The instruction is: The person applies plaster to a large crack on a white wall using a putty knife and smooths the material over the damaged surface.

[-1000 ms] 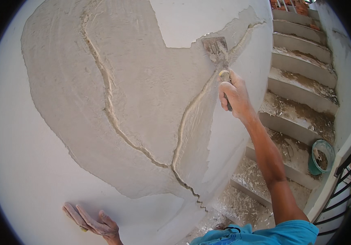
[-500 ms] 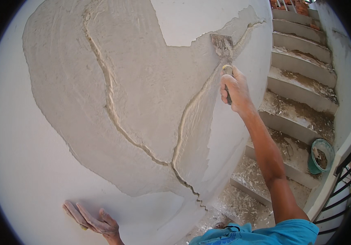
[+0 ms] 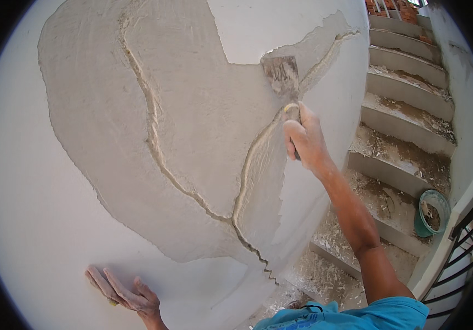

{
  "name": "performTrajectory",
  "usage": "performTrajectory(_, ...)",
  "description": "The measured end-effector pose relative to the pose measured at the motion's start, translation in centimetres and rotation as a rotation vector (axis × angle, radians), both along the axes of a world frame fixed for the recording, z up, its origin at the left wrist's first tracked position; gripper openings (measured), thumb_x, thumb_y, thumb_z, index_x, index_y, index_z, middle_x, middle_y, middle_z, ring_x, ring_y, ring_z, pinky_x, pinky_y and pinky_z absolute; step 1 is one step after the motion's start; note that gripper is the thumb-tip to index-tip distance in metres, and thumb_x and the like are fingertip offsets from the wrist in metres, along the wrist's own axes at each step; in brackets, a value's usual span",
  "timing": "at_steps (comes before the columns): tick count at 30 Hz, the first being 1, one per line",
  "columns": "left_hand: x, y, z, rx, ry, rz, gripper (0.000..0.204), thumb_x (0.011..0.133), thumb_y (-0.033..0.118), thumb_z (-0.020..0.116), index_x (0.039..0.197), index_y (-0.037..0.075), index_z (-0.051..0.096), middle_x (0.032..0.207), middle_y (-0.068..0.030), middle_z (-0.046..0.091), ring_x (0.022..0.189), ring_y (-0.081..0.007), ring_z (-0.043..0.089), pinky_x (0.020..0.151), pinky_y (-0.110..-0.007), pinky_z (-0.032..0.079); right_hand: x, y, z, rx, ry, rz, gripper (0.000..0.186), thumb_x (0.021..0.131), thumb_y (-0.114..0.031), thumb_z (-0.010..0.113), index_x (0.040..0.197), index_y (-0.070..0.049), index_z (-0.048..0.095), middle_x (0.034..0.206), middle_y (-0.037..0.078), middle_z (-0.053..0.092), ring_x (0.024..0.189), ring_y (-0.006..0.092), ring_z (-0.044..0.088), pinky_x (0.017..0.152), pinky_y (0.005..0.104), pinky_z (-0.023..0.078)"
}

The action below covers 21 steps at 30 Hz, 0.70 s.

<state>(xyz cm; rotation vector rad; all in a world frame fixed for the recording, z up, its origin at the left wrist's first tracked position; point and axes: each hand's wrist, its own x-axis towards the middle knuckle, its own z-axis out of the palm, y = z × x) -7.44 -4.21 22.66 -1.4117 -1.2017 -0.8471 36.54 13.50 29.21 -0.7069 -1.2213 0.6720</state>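
Observation:
My right hand (image 3: 305, 138) grips the dark handle of a putty knife (image 3: 282, 76), its wide, plaster-smeared blade lying on or close to the wall. That blade is just below a notch in the white paint edge. A large grey stripped patch (image 3: 200, 110) spreads over the white wall (image 3: 33, 181). Two cut-out crack grooves run down it and join near the patch's bottom; the right-hand groove (image 3: 245, 165) passes behind the knife. Low on the left, my dusty left hand (image 3: 123, 289) rests on the white paint, fingers stretched out. A small yellowish bit shows beneath it.
Concrete stairs (image 3: 401, 113) strewn with paint flakes and debris climb along the right. On one step stands a green bucket (image 3: 433, 212) with rubble inside. A black metal railing (image 3: 462, 253) edges the far right, and bricks (image 3: 407, 11) show at the top.
The putty knife and my right hand have shifted left and slightly down along the paint edge. My left hand stays in place.

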Motion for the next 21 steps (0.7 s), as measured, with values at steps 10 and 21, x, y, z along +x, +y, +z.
performTrajectory(10,0.0,0.0,-0.2,-0.008,-0.008,0.006,0.059,0.11,0.034,0.04,0.153,-0.006,0.035,0.161,-0.0287,0.03,0.15,-0.0488,0.027,0.119,-0.059,0.03,-0.8,-1.3,0.5,-0.046,0.022,0.006,0.012,0.084,-0.002,0.047,0.094,0.001,0.051,0.06,-0.001,0.046,0.04,0.0076,0.04,0.036,0.0276,0.032)
performTrajectory(21,-0.2,0.0,-0.5,-0.033,-0.049,-0.008,0.06,0.111,0.037,0.039,0.153,-0.006,0.034,0.162,-0.0286,0.028,0.149,-0.0516,0.027,0.118,-0.066,0.029,-1.0,-1.2,0.4,-0.023,-0.023,0.056,0.006,0.085,-0.002,0.046,0.089,-0.001,0.05,0.06,-0.001,0.047,0.041,0.0065,0.04,0.035,0.0266,0.034)
